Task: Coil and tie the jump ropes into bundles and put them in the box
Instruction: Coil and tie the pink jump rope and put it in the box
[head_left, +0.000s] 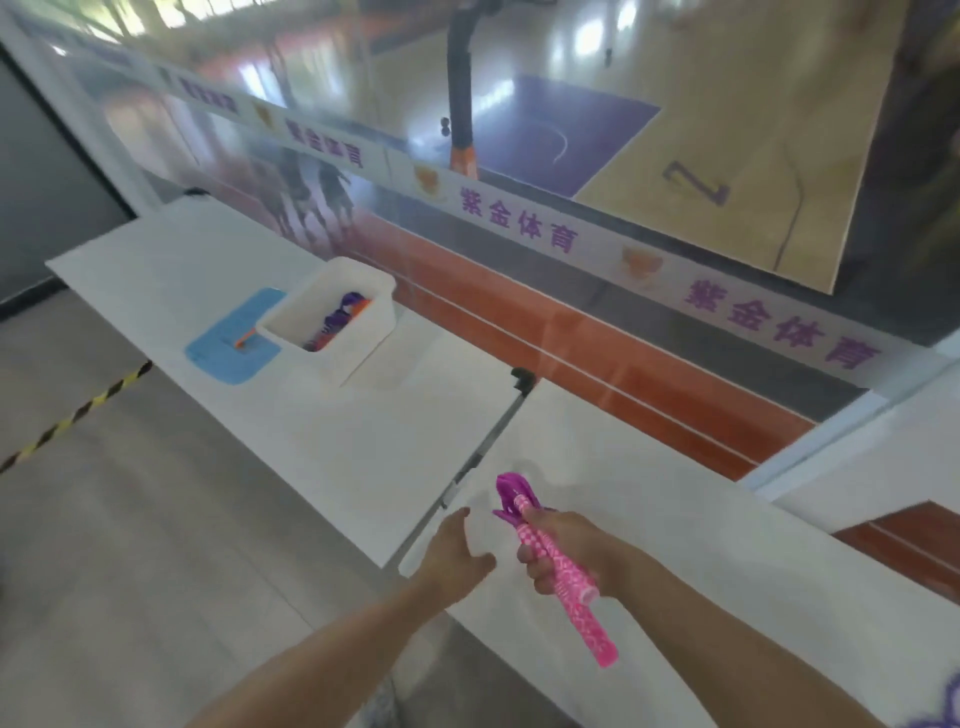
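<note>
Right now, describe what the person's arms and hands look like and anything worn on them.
Both forearms are bare all the way to the frame's bottom edge: no sleeves, gloves, watch or bands show. The left hand and right hand carry no visible rings. The blur hides finer marks.

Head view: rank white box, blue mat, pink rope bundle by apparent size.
1. white box, largest.
2. blue mat, partly hidden behind the box.
3. pink rope bundle, gripped by the right hand; it's nearer the camera, so its true rank is unsure.

Bare white tabletop up to the box (glass wall behind)
</note>
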